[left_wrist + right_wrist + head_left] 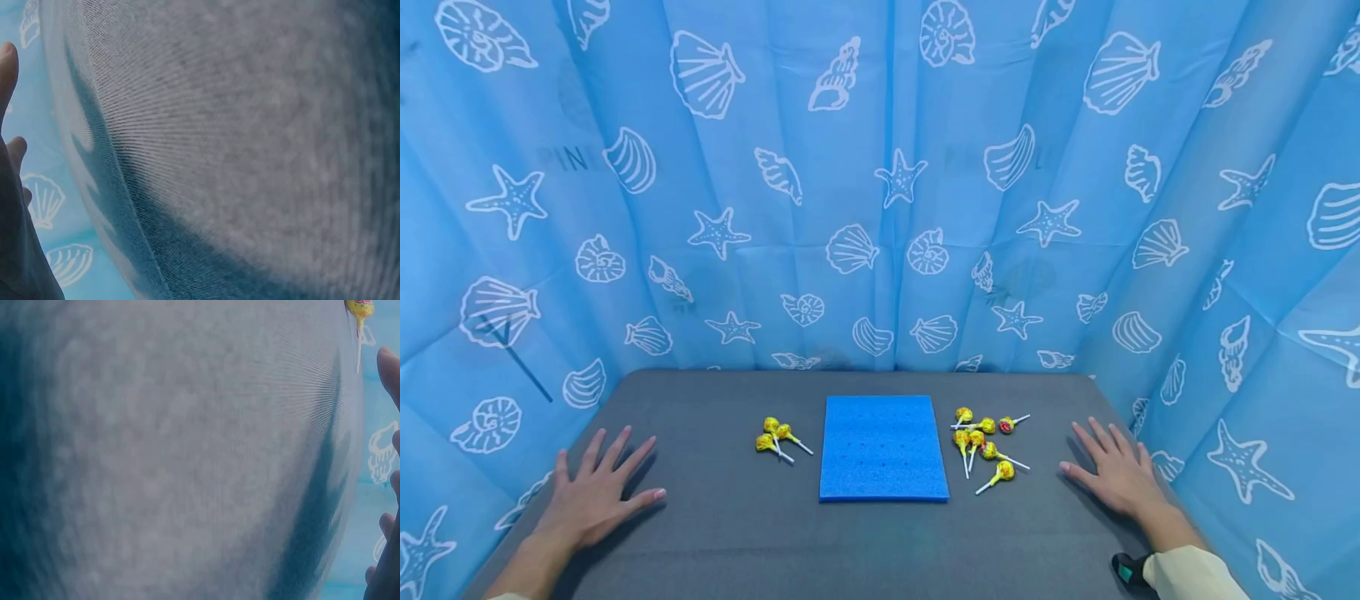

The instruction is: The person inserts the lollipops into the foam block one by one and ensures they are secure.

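Note:
My left hand (589, 500) is spread at the left side of the table, fingers straight and apart, holding nothing. On the opposite side my right hand (1116, 473) is spread the same way, also holding nothing. Between them lies a square blue foam block (883, 450) with rows of small holes. Left of the foam is a small cluster of yellow-wrapped lollipops (771, 425). Several more lollipops (975, 439) lie scattered to its right, nearer my right hand. One lollipop (360, 309) shows at the top edge of the right wrist view.
The dark grey cloth-covered table (730, 533) has rounded far corners. A blue curtain (895, 208) printed with white shells and starfish encloses its back and sides. On my right wrist is a black strapped device (1126, 570).

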`<move>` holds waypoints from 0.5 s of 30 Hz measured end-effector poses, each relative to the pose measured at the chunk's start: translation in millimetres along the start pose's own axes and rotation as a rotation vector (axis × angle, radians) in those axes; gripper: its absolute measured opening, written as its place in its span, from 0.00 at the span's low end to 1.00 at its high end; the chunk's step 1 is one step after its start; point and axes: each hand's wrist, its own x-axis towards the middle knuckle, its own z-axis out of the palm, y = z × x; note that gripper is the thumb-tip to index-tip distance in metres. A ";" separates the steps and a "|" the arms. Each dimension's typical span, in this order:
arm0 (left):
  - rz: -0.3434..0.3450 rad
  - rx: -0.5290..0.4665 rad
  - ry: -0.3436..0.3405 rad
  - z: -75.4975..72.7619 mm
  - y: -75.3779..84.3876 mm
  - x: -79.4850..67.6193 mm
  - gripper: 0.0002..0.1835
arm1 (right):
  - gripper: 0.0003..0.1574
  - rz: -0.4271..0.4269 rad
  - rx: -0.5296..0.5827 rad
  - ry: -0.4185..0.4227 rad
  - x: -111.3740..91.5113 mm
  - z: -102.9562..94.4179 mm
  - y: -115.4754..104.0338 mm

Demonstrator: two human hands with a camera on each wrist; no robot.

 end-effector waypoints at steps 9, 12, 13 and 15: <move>0.065 -0.017 0.061 -3.5 9.4 4.7 0.48 | 0.53 -0.005 0.048 0.023 1.9 -3.7 -9.9; 0.080 -0.059 0.074 -5.9 16.1 5.9 0.47 | 0.52 -0.014 0.090 0.027 1.5 -6.0 -16.7; 0.085 -0.072 0.081 -6.8 18.6 6.2 0.47 | 0.51 -0.016 0.103 0.033 1.3 -6.8 -18.9; 0.099 -0.094 0.095 -8.8 24.4 6.1 0.47 | 0.50 -0.010 0.125 0.051 0.5 -7.9 -23.7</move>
